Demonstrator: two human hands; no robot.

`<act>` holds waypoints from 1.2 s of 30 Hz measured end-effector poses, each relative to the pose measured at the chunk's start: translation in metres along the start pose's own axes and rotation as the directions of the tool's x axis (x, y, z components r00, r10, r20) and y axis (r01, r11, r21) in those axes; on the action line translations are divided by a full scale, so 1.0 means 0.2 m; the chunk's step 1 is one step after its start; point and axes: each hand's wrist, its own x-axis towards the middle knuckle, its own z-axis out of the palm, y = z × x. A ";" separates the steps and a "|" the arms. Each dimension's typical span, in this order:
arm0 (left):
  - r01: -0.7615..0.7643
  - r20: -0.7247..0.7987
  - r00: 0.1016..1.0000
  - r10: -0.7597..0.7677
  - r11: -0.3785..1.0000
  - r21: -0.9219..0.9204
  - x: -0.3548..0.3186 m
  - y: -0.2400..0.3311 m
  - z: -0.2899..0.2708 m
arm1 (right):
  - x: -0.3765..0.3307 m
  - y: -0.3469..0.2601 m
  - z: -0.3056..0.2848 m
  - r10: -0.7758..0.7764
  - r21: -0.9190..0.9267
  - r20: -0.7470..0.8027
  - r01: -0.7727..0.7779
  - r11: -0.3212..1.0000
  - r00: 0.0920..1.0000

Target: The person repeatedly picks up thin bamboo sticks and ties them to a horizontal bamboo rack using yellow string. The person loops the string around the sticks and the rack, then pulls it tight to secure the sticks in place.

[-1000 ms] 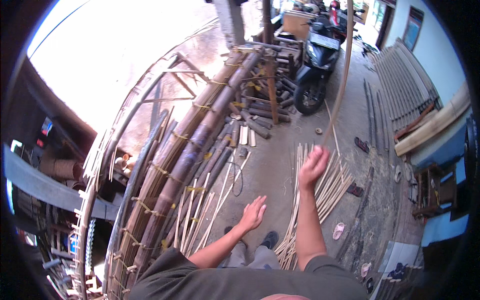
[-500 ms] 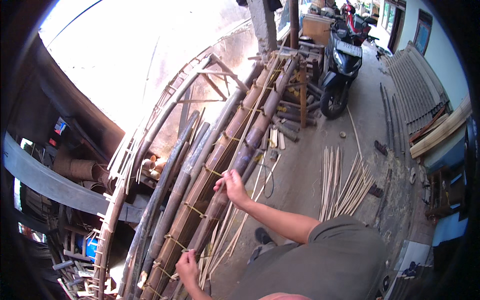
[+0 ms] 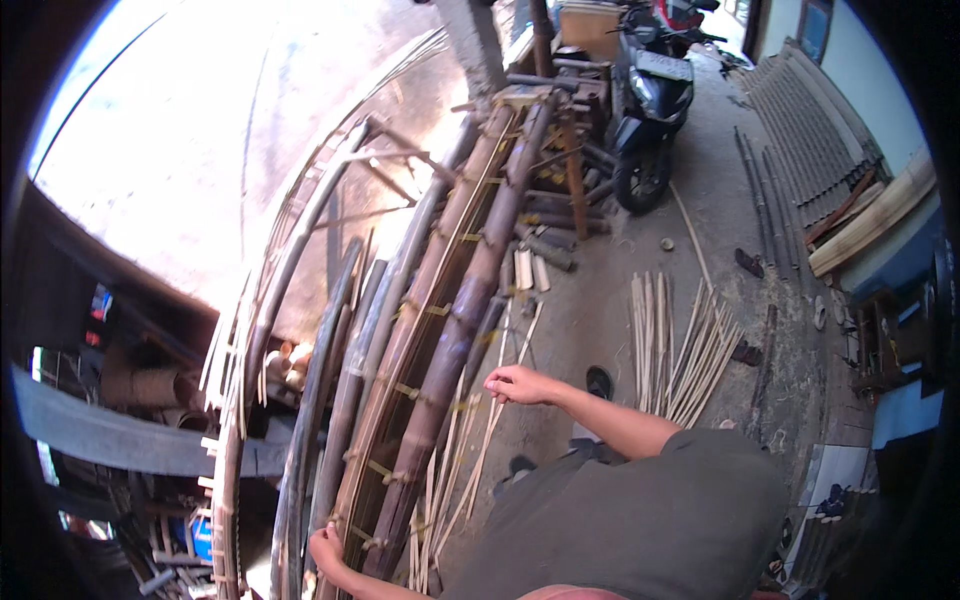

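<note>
Two long brown bamboo poles (image 3: 465, 310) run side by side away from me, tied across at intervals with yellow cord. Thin bamboo strips (image 3: 400, 355) lie lengthwise in the gap between them. My left hand (image 3: 326, 548) rests at the near end of the left pole, fingers closed at the edge of the strips; what they pinch is too small to make out. Off to the right of the poles, my right hand (image 3: 518, 384) hangs in the air above some loose pale strips (image 3: 480, 440). Its fingers are curled together, with nothing visible in them.
More dark poles (image 3: 312, 400) lie left of the rack, beside a curved bamboo frame (image 3: 290, 270). On the floor at right is a fan of split strips (image 3: 690, 350). A black motorbike (image 3: 648, 110) stands beyond, near cut bamboo pieces (image 3: 530, 268) and a post (image 3: 470, 45).
My right hand has left the long strip and moved right, off the poles. My left hand has shifted left and nearer. The long strip no longer crosses the right pole. The view has shifted.
</note>
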 end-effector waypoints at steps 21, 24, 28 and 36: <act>-0.738 -0.186 0.649 0.737 0.552 -0.387 0.29 3.91 0.13 | -0.43 0.21 -2.32 0.240 0.225 -0.486 -0.145 0.964 0.841; -0.726 -0.158 0.664 0.731 0.578 -0.372 0.39 4.19 0.17 | -0.25 0.08 -2.40 0.265 0.271 -0.480 -0.146 0.951 0.836; -0.746 -0.304 0.649 0.697 0.506 -0.433 0.66 4.39 0.41 | 0.07 0.07 -2.44 0.215 0.191 -0.315 -0.160 0.968 0.924; -0.625 -0.108 0.773 0.625 0.719 -0.305 0.82 4.61 0.47 | 0.52 -0.04 -2.80 0.119 0.014 -0.215 -0.119 0.993 0.969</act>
